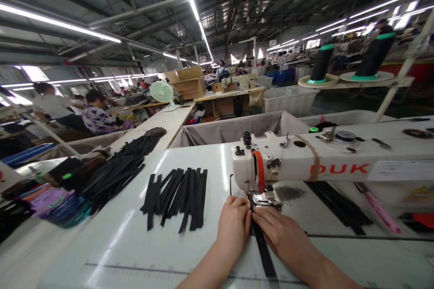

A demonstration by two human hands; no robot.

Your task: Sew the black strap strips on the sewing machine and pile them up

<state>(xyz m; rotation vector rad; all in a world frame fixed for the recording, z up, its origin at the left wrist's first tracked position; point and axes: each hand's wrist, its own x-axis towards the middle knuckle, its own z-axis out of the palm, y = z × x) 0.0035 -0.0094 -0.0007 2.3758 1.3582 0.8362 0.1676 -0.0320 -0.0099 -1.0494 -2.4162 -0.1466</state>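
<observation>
Under the head of a white sewing machine point(281, 158), a black fabric strip point(263, 253) runs from the needle area toward me. My left hand point(235, 221) is closed on the strip's left side, close to the presser foot. From the right, my right hand point(278, 226) pinches the same strip, fingers beside the metal attachment point(262, 201). The strip's far end is hidden by my fingers and the machine. Left of my hands lies a loose row of black strips point(178, 194) on the pale table point(135, 253).
A larger heap of black strips point(118, 169) lies farther left. More strips point(339, 207) and a pink cutter point(379, 210) are under the machine arm. Thread cones point(322, 65) stand back right. Beyond are a green fan point(162, 92), a cardboard box point(188, 83) and people working.
</observation>
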